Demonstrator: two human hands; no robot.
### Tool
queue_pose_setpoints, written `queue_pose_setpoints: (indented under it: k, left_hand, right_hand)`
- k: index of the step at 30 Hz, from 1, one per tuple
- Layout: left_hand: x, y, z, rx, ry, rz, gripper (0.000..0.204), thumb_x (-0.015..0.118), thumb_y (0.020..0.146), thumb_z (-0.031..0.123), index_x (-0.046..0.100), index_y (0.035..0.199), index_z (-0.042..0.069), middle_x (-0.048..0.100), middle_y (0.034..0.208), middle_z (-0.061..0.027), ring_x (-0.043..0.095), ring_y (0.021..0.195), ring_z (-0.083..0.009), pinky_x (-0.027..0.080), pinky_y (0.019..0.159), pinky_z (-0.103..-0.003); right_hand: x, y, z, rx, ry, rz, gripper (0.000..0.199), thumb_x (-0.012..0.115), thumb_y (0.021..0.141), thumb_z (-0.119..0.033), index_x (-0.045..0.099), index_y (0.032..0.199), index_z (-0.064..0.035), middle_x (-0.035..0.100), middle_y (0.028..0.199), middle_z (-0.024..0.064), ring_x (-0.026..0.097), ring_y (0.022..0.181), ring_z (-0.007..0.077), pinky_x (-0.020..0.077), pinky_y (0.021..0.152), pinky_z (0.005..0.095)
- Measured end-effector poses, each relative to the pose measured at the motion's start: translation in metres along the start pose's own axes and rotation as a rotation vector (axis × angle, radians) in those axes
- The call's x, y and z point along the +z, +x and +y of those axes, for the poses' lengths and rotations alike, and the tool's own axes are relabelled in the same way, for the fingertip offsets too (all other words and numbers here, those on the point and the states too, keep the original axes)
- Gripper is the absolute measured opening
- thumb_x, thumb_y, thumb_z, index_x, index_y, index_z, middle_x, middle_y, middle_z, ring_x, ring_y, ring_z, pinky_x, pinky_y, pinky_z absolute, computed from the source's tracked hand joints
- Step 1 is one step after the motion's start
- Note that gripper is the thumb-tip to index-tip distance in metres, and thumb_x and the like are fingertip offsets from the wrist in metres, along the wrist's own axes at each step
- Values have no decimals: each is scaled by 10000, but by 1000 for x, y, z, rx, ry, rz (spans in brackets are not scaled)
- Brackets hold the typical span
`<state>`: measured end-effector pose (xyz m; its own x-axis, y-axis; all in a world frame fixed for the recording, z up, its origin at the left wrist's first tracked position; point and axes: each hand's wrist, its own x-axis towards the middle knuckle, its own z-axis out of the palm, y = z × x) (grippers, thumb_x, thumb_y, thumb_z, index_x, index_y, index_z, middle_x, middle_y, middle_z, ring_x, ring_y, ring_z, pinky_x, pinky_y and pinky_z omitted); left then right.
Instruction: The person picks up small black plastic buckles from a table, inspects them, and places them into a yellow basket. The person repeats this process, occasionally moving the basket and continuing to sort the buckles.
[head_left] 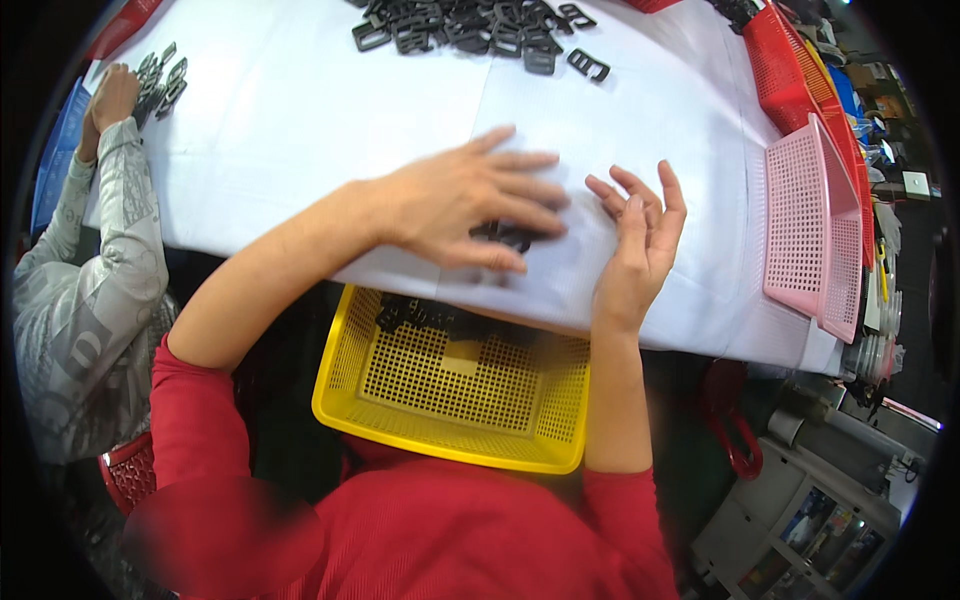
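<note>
My left hand (470,200) is stretched flat, its fingers spread and slightly blurred, over a few black plastic buckles (513,236) on the white-covered table (300,130). The hand mostly hides them. To its right, my right hand (637,235) hovers near the table edge with its fingers apart and loosely curled, holding nothing. Below the table edge, a yellow perforated basket (445,455) sits at my lap, with black buckles (425,315) along its far side. A heap of black buckles (465,25) lies at the far middle of the table.
One loose buckle (588,65) lies beside the heap. A pink basket (815,225) and red baskets (775,65) line the right edge. At the left, a co-worker's hands (110,100) are by a smaller group of buckles (160,80). A grey cabinet (755,540) is at lower right.
</note>
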<state>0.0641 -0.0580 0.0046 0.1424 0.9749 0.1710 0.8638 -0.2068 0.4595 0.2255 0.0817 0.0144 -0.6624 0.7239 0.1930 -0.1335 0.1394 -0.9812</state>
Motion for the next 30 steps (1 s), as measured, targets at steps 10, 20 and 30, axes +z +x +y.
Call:
queue_pose_setpoints:
  k: [10, 20, 30]
  left_hand:
    - [22, -24, 83, 235, -641, -39, 442, 623, 932, 370, 621, 1241, 54, 579, 1296, -174, 508, 1279, -348, 407, 1084, -467]
    - [0, -33, 27, -535, -307, 647, 372, 634, 875, 51, 608, 1246, 68, 596, 1278, -151, 540, 1242, -327, 426, 1048, -406]
    - [-17, -43, 10, -689, -280, 755, 419, 614, 864, 21, 568, 1280, 31, 548, 1343, -185, 513, 1270, -353, 391, 1071, -390]
  right_hand:
    - [-7, 70, 9, 13, -244, -223, 306, 477, 990, -60, 527, 1278, 30, 613, 1183, 155, 570, 1152, 194, 426, 1019, 317]
    - [61, 246, 82, -250, -546, -483, 466, 572, 957, -291, 510, 1382, -112, 657, 1227, 100, 605, 1126, 233, 440, 991, 332]
    - [61, 167, 24, -236, -432, -887, 208, 582, 962, -205, 728, 1073, -106, 704, 1096, 49, 608, 1120, 228, 378, 1070, 401]
